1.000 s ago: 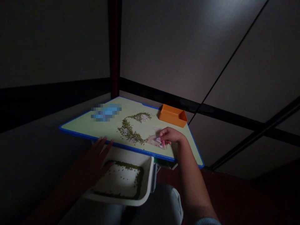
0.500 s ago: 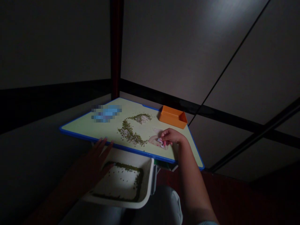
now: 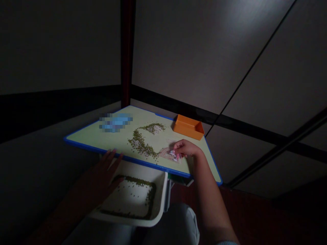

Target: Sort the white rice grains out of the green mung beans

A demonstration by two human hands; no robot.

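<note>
My right hand [image 3: 184, 148] is closed in a pinch on a small pink-and-white piece [image 3: 175, 155] whose exact kind I cannot make out. At its fingers a pale, see-through fan-shaped thing [image 3: 167, 152] lies flat on the tabletop, its left edge close to loose green beans [image 3: 143, 146]. Whether the two parts are joined is unclear. My left hand [image 3: 108, 166] is in shadow, fingers spread, with fingertips at the table's near blue edge. Its thumb reaches over a white drawer tray [image 3: 160, 204] holding more green beans along its sides.
An orange open box [image 3: 187, 127] stands at the back right of the pale tabletop [image 3: 87, 139]. Toward the back left lies a blurred blue item [image 3: 116, 122]. A second bean patch [image 3: 154, 128] lies farther back. Wall panels [image 3: 178, 51] rise behind the table.
My right hand has shifted slightly left, and the fan-shaped thing has slid with it toward the beans. My left hand has stayed in place.
</note>
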